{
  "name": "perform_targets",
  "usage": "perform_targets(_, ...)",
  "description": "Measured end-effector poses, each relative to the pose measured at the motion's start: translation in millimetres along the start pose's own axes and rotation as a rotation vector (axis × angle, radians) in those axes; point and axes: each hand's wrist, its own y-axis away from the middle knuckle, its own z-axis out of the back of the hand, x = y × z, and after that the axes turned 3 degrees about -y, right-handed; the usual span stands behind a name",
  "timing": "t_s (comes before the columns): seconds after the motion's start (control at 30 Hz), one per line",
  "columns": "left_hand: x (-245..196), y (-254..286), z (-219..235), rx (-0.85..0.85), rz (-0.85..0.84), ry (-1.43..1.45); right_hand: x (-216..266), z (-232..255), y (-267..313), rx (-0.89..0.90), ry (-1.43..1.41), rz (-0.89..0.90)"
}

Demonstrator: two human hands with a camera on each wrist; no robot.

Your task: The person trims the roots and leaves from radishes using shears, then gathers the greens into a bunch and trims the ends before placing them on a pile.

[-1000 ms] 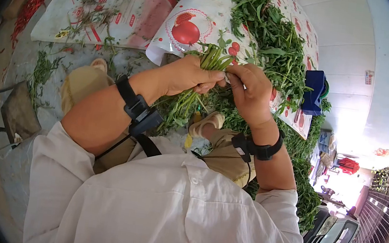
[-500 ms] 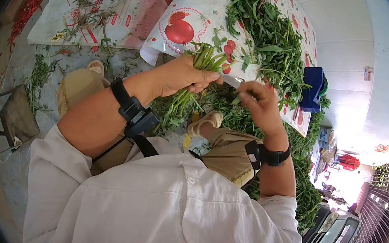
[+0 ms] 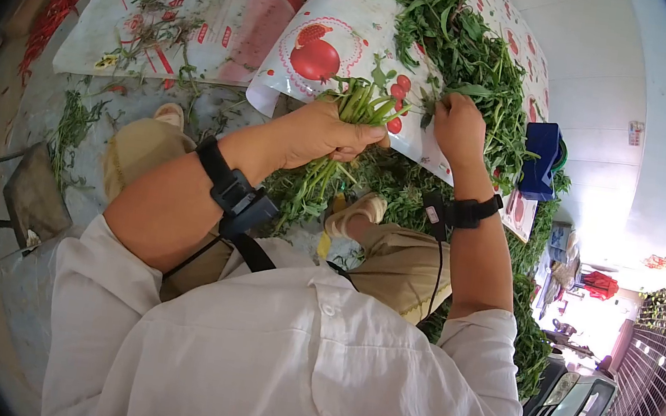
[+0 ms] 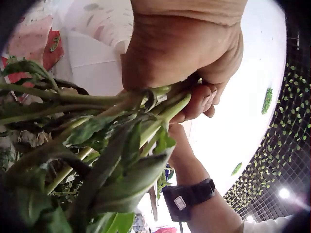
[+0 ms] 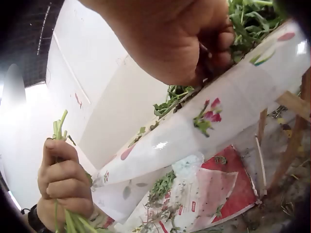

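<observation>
My left hand [image 3: 321, 133] grips a bunch of leafy green stems [image 3: 362, 103], thumb laid across it. Cut stem ends stick up above the fist, and leaves hang below. In the left wrist view, large leaves [image 4: 131, 179] spread out under that hand. Over the table's edge, my right hand [image 3: 460, 130] has curled fingers right at a pile of leafy greens [image 3: 491, 74]. The right wrist view shows its fingers [image 5: 221, 51] bent close against the pile; I cannot tell whether they pinch a stem.
A pomegranate-printed cloth [image 3: 355, 24] covers the table. A blue box [image 3: 540, 163] stands at its right edge. More greens [image 3: 529, 340] lie on the floor at the right. Red chillies [image 3: 48, 23] and a white printed sack [image 3: 163, 37] lie at the left, near a stool [image 3: 36, 188].
My right hand left the bunch, dropped away to the right, then moved up to the pile on the table. The left hand keeps its hold on the bunch in nearly the same place.
</observation>
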Motion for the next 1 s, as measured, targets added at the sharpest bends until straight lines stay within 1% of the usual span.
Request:
perform_targets(0.03, -0.6, 0.5, -0.4, -0.001, 0.0, 0.003, -0.5, -0.9, -1.1, 0.018, 0.021, -0.013)
perform_targets(0.13, -1.4, 0.2, 1.0, -0.001, 0.007, -0.029, -2.2, -0.3, -1.1, -0.014, 0.012, 0.009)
perform_targets(0.23, -2.9, 1.0, 0.7, -0.013, 0.011, -0.042, 2.0, 10.8, 5.4, -0.182, -0.103, -0.072)
perform_targets(0.33, -1.1, 1.0, -0.3, -0.015, -0.017, -0.011, 5.3, 27.3, 17.6, -0.282, -0.467, -0.146)
perform_targets(0.47, 0.6, 2.0, -1.0, -0.009, -0.108, 0.051, 9.1, 49.4, 34.4, -0.446, -0.718, -0.059)
perform_targets(0.57, -3.4, 4.5, -3.9, -0.002, -0.148, 0.113, 18.0, 70.3, 45.9, -0.448, -0.818, 0.035)
perform_targets(0.63, -3.6, 5.6, -3.9, -0.004, -0.194, 0.14, 19.7, 79.9, 52.8, -0.266, -0.901, 0.119)
perform_targets(0.7, 0.0, 2.7, -1.8, -0.057, -0.267, 0.122, 21.6, 88.4, 58.6, -0.08, -0.979, 0.203)
perform_targets(0.8, 0.3, -0.2, -0.9, -0.089, -0.337, 0.089, 48.4, 91.6, 66.3, 0.232, -1.054, 0.084)
perform_targets(0.83, 0.2, -0.5, -1.4, -0.092, -0.353, 0.077, 60.3, 89.0, 66.1, 0.22, -1.108, 0.01)
perform_targets(0.9, 5.1, -1.1, -1.4, -0.077, -0.291, 0.086, 82.9, 81.0, 66.2, 0.195, -1.216, -0.142)
perform_targets(0.93, 6.8, -0.8, -1.7, -0.069, -0.26, 0.09, 85.8, 72.9, 61.9, 0.175, -1.223, -0.134)
perform_targets(1.0, 8.0, 0.6, -5.0, -0.063, -0.234, 0.081, 100.5, 69.7, 56.3, 0.123, -1.292, -0.19)
